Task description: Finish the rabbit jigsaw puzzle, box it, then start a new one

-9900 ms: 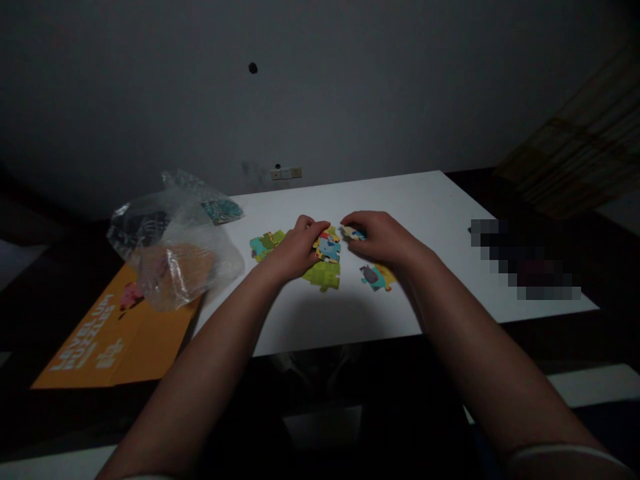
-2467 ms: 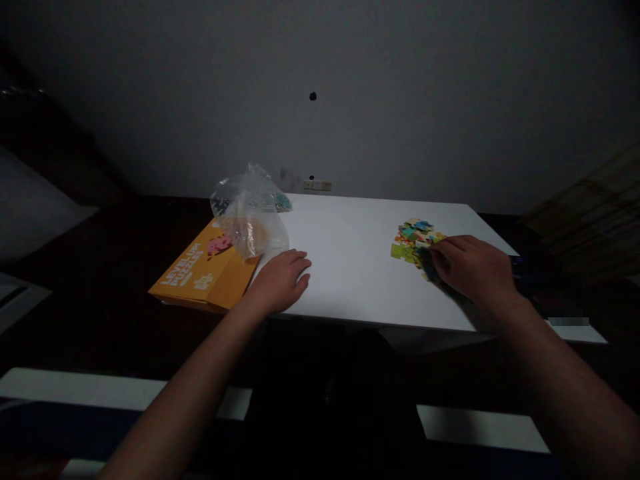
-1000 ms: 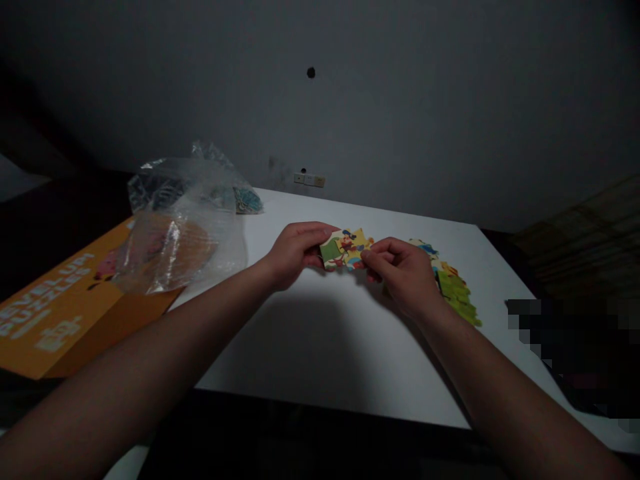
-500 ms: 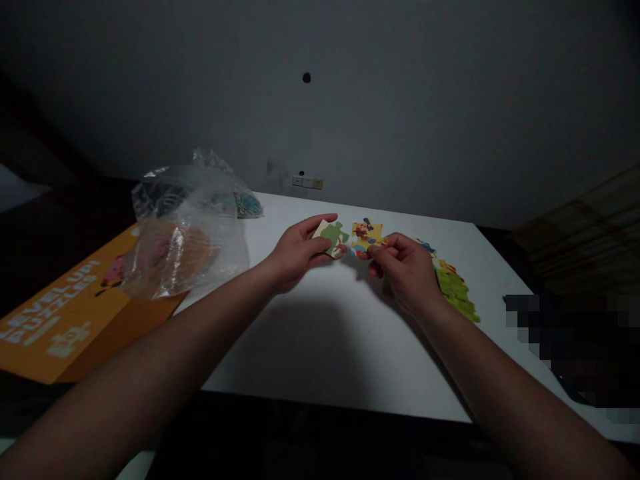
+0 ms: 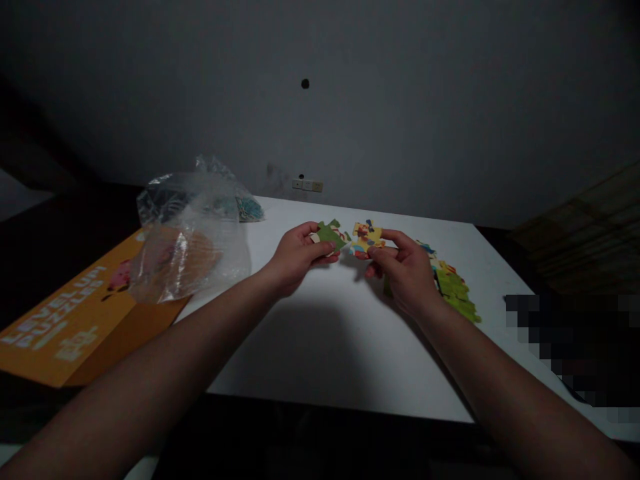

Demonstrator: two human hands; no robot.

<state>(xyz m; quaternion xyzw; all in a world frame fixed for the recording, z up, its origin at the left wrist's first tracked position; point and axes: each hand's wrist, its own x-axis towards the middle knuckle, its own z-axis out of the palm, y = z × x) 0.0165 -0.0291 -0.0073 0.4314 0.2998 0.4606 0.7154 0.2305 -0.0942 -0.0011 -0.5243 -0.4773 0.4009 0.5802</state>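
My left hand [image 5: 299, 255] grips a green puzzle piece [image 5: 331, 235] with cream and reddish patches, thumb on its face. A yellow puzzle piece [image 5: 367, 235] printed with a small figure and blue and red patches is pinched in my right hand [image 5: 407, 267]. Both pieces are held above the white table [image 5: 320, 340], side by side with a narrow gap between them. Partly hidden behind my right hand lies a group of green puzzle pieces [image 5: 457, 293] on the tabletop; some of its pieces show blue, yellow and red.
On the left, a clear plastic bag [image 5: 195, 247] lies over an orange puzzle box [image 5: 75, 307]. Behind it sits a bag with teal contents [image 5: 250, 209]. A wall with a socket strip [image 5: 307, 185] rises beyond the table. A dark pixelated patch [image 5: 585, 353] covers the right edge.
The green piece in my left hand has turned and now shows more of its face. The yellow piece has tilted slightly in my right hand. The view has shifted a little.
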